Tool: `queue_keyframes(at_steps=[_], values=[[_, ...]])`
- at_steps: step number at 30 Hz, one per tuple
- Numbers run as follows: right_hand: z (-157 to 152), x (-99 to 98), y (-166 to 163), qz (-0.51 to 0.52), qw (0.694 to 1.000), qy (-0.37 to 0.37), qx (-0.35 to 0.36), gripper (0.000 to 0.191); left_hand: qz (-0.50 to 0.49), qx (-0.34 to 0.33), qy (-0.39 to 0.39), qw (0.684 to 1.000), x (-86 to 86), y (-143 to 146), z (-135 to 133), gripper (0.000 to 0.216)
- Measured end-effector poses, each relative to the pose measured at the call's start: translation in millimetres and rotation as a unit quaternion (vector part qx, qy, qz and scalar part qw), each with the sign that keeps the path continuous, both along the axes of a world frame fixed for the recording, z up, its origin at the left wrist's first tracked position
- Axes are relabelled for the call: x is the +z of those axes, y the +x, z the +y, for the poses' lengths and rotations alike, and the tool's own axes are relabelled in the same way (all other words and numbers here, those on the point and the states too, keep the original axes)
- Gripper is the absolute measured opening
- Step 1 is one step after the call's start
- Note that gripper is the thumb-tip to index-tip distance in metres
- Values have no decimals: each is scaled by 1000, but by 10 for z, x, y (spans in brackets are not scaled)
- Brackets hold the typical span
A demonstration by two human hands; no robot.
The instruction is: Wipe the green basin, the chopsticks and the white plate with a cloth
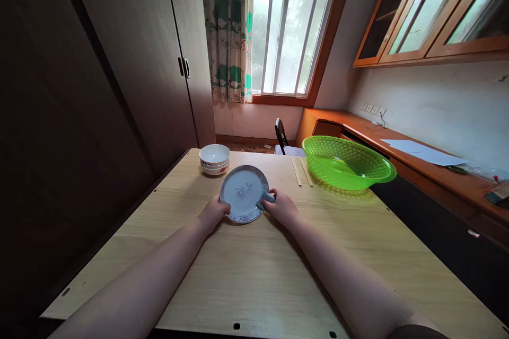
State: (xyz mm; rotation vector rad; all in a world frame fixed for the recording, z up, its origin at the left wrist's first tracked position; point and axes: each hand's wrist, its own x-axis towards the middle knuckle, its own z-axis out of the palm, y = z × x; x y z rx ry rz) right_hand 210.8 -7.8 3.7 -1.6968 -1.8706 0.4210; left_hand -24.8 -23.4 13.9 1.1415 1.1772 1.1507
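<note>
A round plate (pixel 243 193) with a patterned rim and a flower design in its middle is tilted up toward me above the table. My left hand (pixel 213 214) grips its lower left edge, thumb on the face. At the right edge, my right hand (pixel 282 206) is closed around a small grey-blue cloth (pixel 265 200), which is pressed against the plate's face and rim. The fingers behind the plate are hidden. Just beyond its left side stands a stack of white bowls (pixel 215 158) with red decoration.
Pale chopsticks (pixel 297 172) lie right of the plate on the wooden table (pixel 238 275). Beyond them, a green plastic basin (pixel 350 164) sits at the table's right side. A chair (pixel 281 135) stands behind the far edge. Dark wardrobes line the left; a desk (pixel 417 153) runs along the right.
</note>
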Motion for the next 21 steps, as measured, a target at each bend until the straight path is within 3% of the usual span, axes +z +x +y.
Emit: queue_keyframes(at_steps=[3, 9, 16, 21], values=[[-1, 13, -1, 21, 999, -26, 23, 21, -16, -8, -1, 1000, 6, 0, -10, 20], [1, 19, -50, 172, 979, -107, 13, 28, -60, -7, 39, 997, 11, -16, -2, 25], [-39, -5, -157, 323, 919, -216, 61, 20, -98, 53, 33, 993, -105, -82, 33, 25], [-116, 54, -267, 408, 886, -218, 38, 15, -192, 7, 25, 981, -4, -34, -48, 32]])
